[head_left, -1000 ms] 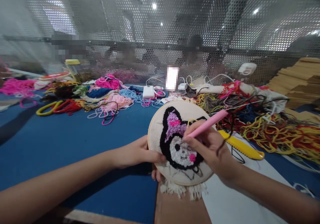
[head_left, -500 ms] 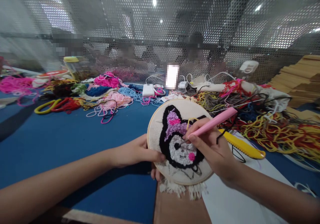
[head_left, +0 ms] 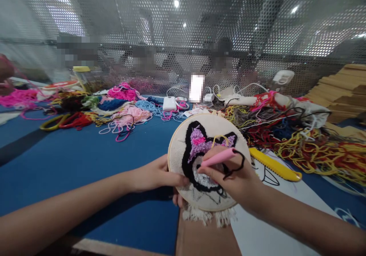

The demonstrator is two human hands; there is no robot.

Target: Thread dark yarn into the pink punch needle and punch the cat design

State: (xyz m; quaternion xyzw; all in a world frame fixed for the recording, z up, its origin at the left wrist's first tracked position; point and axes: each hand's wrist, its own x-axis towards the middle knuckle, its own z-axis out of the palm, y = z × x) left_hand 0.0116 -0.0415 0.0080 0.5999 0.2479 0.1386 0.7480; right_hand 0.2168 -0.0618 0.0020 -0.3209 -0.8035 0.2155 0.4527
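Note:
My left hand (head_left: 162, 176) grips the left rim of a round embroidery hoop (head_left: 178, 160), thumb on the front and fingers behind it. White cloth is stretched in the hoop, carrying a looped-yarn figure (head_left: 187, 172) with a black outline, purple ears, a pink bow patch and a pale face. A pink punch needle (head_left: 220, 157) is pinched in my right hand (head_left: 228, 176), its tip end close against the face; the tip itself is hidden by my fingers. Black yarn (head_left: 241, 162) loops from the tool's upper end.
A yellow utility knife (head_left: 276, 165) lies on a white sheet with a line drawing (head_left: 265, 210) at right. Tangled yarn (head_left: 314, 151) heaps along the back and right. A bright phone (head_left: 197, 88) stands before a perforated metal screen. Another person's hand (head_left: 5, 73) shows at far left.
My right hand has moved left and the punch needle has come down closer to the cloth, now covering the pink cheek. Another person's hand has appeared at far left.

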